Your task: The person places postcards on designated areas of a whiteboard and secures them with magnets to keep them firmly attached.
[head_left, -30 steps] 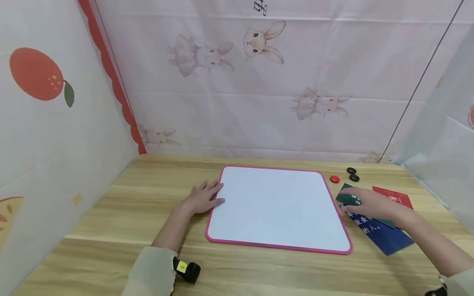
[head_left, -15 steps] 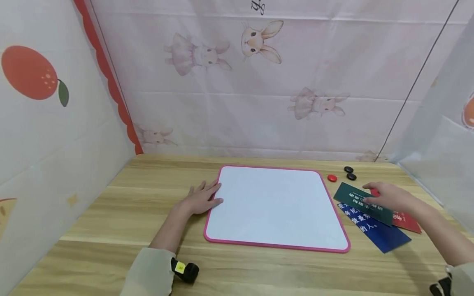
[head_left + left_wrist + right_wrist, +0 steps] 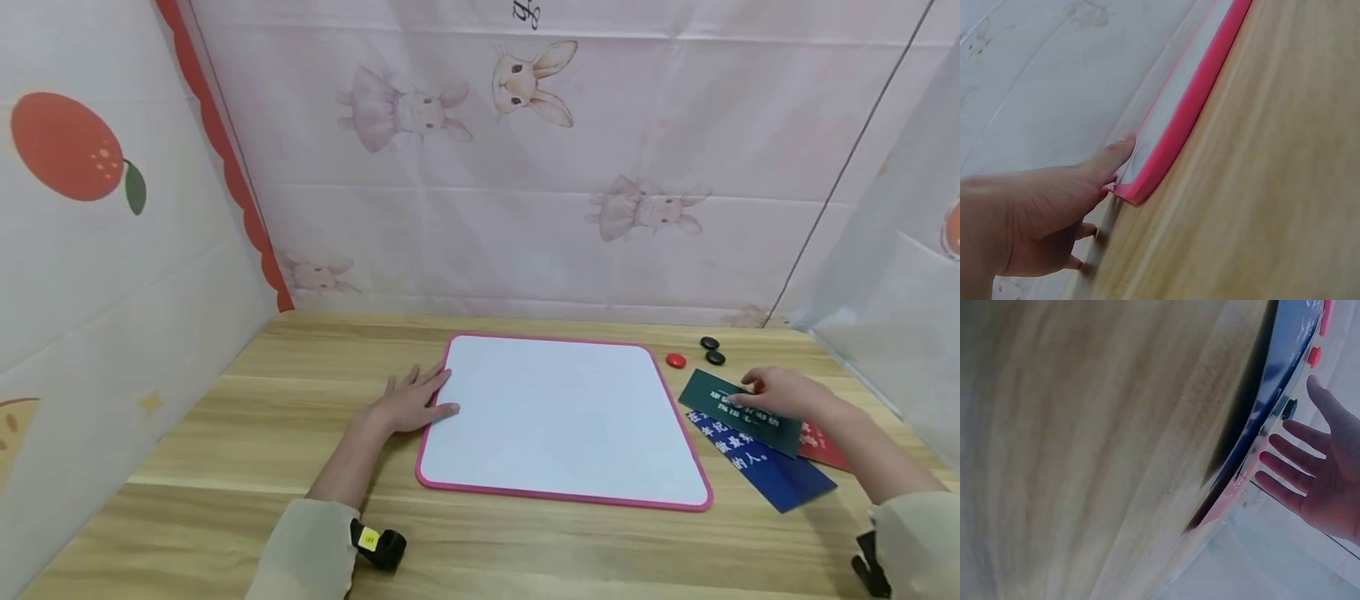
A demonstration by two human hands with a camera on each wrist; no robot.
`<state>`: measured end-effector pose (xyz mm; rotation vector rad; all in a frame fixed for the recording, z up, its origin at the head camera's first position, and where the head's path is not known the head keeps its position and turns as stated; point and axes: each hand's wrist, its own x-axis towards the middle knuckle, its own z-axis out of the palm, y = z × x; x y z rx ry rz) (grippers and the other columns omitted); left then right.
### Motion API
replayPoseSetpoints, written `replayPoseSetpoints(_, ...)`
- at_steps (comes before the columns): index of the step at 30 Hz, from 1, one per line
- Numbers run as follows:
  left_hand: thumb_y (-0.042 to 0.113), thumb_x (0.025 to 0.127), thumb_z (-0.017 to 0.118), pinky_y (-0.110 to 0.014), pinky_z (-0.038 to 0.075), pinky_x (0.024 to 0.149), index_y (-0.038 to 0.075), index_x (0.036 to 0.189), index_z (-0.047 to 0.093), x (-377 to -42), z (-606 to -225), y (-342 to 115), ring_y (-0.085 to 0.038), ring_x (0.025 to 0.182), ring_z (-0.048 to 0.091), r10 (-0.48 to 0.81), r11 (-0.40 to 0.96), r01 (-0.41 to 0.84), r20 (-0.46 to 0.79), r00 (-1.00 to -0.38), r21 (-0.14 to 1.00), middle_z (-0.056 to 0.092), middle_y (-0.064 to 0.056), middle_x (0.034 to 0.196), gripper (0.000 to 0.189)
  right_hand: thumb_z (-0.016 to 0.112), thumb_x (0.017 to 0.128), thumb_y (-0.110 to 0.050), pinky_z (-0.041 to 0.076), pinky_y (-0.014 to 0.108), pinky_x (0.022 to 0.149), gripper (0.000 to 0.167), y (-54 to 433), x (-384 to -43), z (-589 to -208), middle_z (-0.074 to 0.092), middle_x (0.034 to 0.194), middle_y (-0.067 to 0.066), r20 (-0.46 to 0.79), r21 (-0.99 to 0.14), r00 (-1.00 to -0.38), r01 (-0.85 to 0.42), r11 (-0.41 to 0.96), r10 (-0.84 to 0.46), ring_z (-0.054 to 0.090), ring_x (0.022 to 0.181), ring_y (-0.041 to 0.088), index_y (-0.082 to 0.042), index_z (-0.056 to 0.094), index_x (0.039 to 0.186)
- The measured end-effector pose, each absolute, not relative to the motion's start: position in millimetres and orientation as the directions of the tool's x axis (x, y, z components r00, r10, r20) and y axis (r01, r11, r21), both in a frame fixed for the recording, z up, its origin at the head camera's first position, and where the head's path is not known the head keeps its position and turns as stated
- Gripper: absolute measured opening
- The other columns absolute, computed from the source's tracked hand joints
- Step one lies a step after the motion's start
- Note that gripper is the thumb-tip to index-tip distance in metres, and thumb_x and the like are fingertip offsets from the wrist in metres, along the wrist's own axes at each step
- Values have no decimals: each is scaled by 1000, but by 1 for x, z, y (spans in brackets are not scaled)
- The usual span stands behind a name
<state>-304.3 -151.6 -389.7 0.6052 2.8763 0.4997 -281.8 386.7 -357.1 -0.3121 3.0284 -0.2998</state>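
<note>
A whiteboard [image 3: 562, 417] with a pink rim lies flat on the table. My left hand [image 3: 405, 407] rests at its left edge, fingers spread and thumb over the rim; the left wrist view shows the thumb on the board's corner. Over on the right, my right hand [image 3: 795, 393] hovers close above a green card [image 3: 705, 389] with white writing. Its fingers look extended and apart in the right wrist view. Under the green card lie a blue card [image 3: 795, 485] and a red card [image 3: 823, 448], both partly covered; the hand also hides some of the red one.
Behind the cards sit a small red disc [image 3: 676, 360] and two black discs [image 3: 709, 342]. The wooden table [image 3: 525, 550] meets a rabbit-print cloth [image 3: 480, 250] at the back. Printed sheets stand at the left and right.
My right hand has drawn back to the right from the cards' left ends, uncovering the green card. The red card has turned and shows nearer the front. My left hand has stayed put.
</note>
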Motion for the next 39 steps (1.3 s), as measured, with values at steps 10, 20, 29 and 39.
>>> replayPoseSetpoints(10,54,90,46,-58,-5,102,12,147,21,-304,-389,-150,-36,136,2,419,866,368,-92,-903,338,11,-7,152,75,67,80,-42,48,48,69,64,390,-288,-362,57,83,21,-103,-191,-977,-164,968,-186,54,72,28,18,54,100)
replayPoseSetpoints(20,54,90,46,-57,-6,103,12,147,22,-303,-388,-150,-35,136,1,418,868,365,-100,-903,337,11,-7,152,75,71,77,-41,48,41,65,66,393,-288,-362,56,78,15,-102,-299,-982,-120,947,-157,51,70,25,20,51,96)
replayPoseSetpoints(29,54,90,46,-57,-4,103,12,147,23,-302,-389,-152,-35,136,2,409,870,356,-95,-908,341,11,-7,152,74,71,78,-39,46,43,66,64,394,-294,-359,54,81,18,-108,-308,-981,-119,944,-158,51,73,29,18,47,97)
replayPoseSetpoints(39,55,89,46,-57,-5,103,14,147,22,-302,-391,-151,-34,136,2,411,869,358,-94,-907,342,11,-5,152,75,67,82,-22,45,52,69,41,403,-290,-355,57,86,27,-36,-278,-985,-155,948,-171,54,79,41,14,54,97)
